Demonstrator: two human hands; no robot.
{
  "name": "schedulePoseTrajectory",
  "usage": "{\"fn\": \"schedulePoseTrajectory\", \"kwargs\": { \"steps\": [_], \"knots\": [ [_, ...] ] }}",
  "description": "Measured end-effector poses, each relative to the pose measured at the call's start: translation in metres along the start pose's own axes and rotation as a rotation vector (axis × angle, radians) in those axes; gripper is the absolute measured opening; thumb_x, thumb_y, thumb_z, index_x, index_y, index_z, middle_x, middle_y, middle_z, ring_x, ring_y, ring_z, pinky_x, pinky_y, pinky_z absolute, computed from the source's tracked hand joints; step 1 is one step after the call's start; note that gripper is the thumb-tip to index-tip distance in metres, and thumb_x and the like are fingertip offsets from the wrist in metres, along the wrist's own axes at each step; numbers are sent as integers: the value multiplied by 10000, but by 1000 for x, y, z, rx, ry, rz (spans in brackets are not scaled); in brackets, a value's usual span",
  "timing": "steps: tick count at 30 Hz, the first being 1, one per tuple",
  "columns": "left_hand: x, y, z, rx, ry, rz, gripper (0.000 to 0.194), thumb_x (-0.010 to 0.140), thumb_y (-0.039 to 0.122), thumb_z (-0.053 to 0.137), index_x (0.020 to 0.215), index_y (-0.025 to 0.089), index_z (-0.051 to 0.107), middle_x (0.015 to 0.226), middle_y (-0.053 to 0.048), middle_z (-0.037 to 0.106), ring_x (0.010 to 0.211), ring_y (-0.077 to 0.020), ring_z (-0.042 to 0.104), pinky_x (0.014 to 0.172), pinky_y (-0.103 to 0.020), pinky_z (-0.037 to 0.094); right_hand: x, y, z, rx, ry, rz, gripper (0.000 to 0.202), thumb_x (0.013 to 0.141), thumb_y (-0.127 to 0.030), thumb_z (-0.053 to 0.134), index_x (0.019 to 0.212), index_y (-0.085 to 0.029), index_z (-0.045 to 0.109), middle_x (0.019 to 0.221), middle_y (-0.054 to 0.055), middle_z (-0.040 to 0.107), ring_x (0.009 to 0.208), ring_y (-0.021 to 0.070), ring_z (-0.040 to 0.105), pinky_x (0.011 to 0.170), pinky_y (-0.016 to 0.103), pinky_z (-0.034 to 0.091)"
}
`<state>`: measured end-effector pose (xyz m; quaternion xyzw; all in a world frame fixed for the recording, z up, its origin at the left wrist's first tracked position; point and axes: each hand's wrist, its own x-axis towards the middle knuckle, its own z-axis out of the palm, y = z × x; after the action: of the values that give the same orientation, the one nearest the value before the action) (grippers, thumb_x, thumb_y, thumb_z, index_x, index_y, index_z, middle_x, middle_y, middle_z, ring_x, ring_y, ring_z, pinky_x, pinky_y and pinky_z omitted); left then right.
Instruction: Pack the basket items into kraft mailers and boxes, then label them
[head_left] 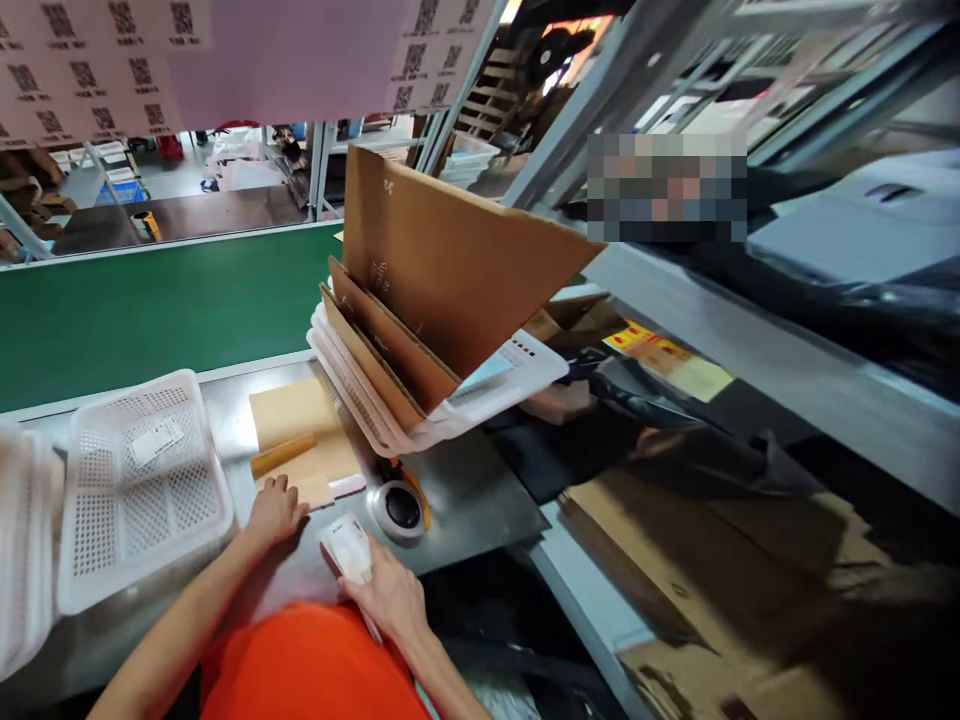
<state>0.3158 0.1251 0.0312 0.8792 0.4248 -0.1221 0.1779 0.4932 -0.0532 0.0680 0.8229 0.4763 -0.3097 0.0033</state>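
Note:
My left hand [276, 512] lies on the lower left edge of a brown kraft paper envelope [296, 410] with a folded flap, its fingers apart and resting on the paper. In my right hand [394, 595] is a small white package [349, 550] with a printed label, held close to my body over the metal table [442, 520]. Just beyond that package lies a roll of tape [397, 508], with an orange-handled tool [420, 490] partly behind it.
A white perforated basket [146, 570] with a labelled slip [157, 441] inside stands left, beside stacked baskets [22, 550]. Ahead, cardboard sheets [465, 260] stand upright in stacked white baskets [360, 410]. A green belt [172, 295] runs behind. Flat cartons [690, 570] lie right.

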Motion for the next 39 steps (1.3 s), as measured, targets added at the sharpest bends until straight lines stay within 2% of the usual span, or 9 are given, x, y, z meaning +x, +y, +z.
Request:
{"fn": "schedulePoseTrajectory", "kwargs": {
  "steps": [2,4,8,12,16,24,29,34,39],
  "knots": [
    [-6,-9,7,12,-19,49,396,1059,336,411,1068,156,764,1266,-157,661,1203,-298,590,952,-395,505,-1,1,2,24,7,7,839,824,-506,678,1567,-176,473,1430,159,666,1199,360,698,957,398,530],
    [-7,-16,10,30,-36,87,357,1043,273,437,1027,164,776,1229,-149,667,1186,-287,578,945,-390,492,0,0,2,39,10,-6,847,811,-521,691,1555,-172,488,1396,151,689,1199,364,695,952,405,535],
    [-3,-21,18,49,-74,177,267,1005,292,536,1030,194,783,1178,-130,682,1153,-272,564,946,-384,475,4,0,1,40,3,-63,807,804,-518,705,1521,-191,531,1321,142,727,1156,362,712,927,398,539],
    [0,-22,21,58,-109,203,297,1015,302,520,986,193,795,1110,-125,718,1093,-268,593,906,-379,482,9,1,1,21,-12,-87,791,800,-518,702,1498,-178,550,1282,152,742,1136,365,719,929,395,538],
    [1,-18,22,75,-136,187,358,1030,259,456,1011,165,801,1064,-153,730,1036,-270,626,873,-386,506,12,-4,1,6,-43,-123,834,766,-507,720,1501,-154,543,1302,175,731,1133,389,719,922,421,543],
    [1,-4,23,118,-187,178,372,1018,239,440,1096,131,787,1133,-189,726,1110,-319,637,813,-394,543,17,-7,3,-29,-90,-171,887,738,-506,713,1523,-147,509,1299,177,727,1124,398,715,921,435,540],
    [4,2,22,141,-225,187,362,1011,200,439,1128,127,774,1134,-196,723,1123,-319,638,827,-391,551,20,-4,7,-15,-110,-167,884,747,-503,715,1542,-190,488,1372,174,695,1170,379,698,962,417,519],
    [3,8,26,169,-254,168,369,988,112,430,1148,107,762,1135,-219,717,1125,-313,646,845,-380,556,23,-1,10,7,-110,-186,923,742,-509,726,1555,-153,470,1385,192,680,1190,393,687,972,440,521],
    [-1,9,31,175,-243,169,383,1001,102,407,1217,83,723,1186,-242,697,1152,-337,648,871,-414,570,22,2,8,9,-109,-196,925,722,-476,744,1548,-151,481,1366,193,693,1161,389,699,971,434,523]
  ]
}}
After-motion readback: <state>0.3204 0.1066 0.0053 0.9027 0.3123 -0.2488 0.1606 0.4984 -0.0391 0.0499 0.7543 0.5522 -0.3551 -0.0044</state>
